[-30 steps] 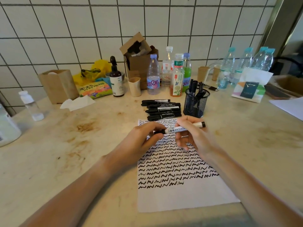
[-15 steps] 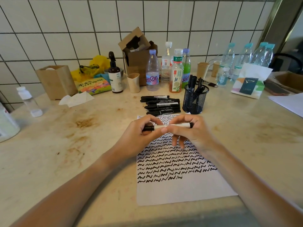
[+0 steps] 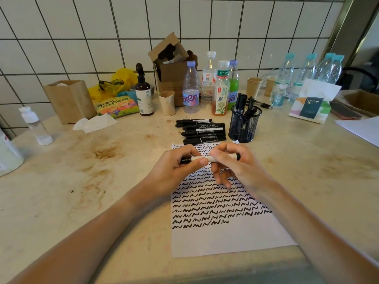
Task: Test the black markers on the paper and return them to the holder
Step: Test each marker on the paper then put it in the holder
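Two hands [image 3: 205,167] hold one marker [image 3: 211,158] above stained countertop [image 3: 82,181], tiled wall [image 3: 102,37] behind.

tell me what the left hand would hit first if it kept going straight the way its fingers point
Likely the right hand: the left hand points rightward along the marker both hold, fingertips nearly touching.

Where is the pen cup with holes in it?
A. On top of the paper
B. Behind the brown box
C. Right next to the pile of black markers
C: the black mesh holder stands on the table just to the right of the row of black markers, beyond the far edge of the paper, with a few markers standing in it.
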